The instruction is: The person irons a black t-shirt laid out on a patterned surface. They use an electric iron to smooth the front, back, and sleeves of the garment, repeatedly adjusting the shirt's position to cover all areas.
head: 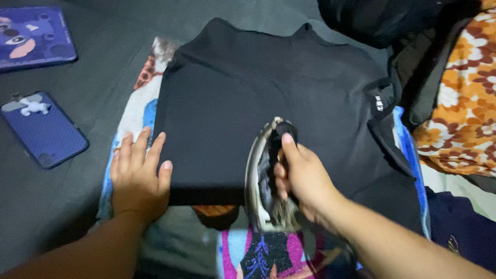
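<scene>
On colourful printed blanket (135,106): folded black cotton shirt (268,98) laid flat. Left hand (137,175) open, palm pressing shirt's left edge. Right hand (305,178) closed round handle of worn metal iron (261,181) w/ soleplate at shirt's bottom hem.

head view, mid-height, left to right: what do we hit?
blue phone → left hand flat on the black shirt's edge → iron gripped by the right hand → orange floral cloth
</scene>
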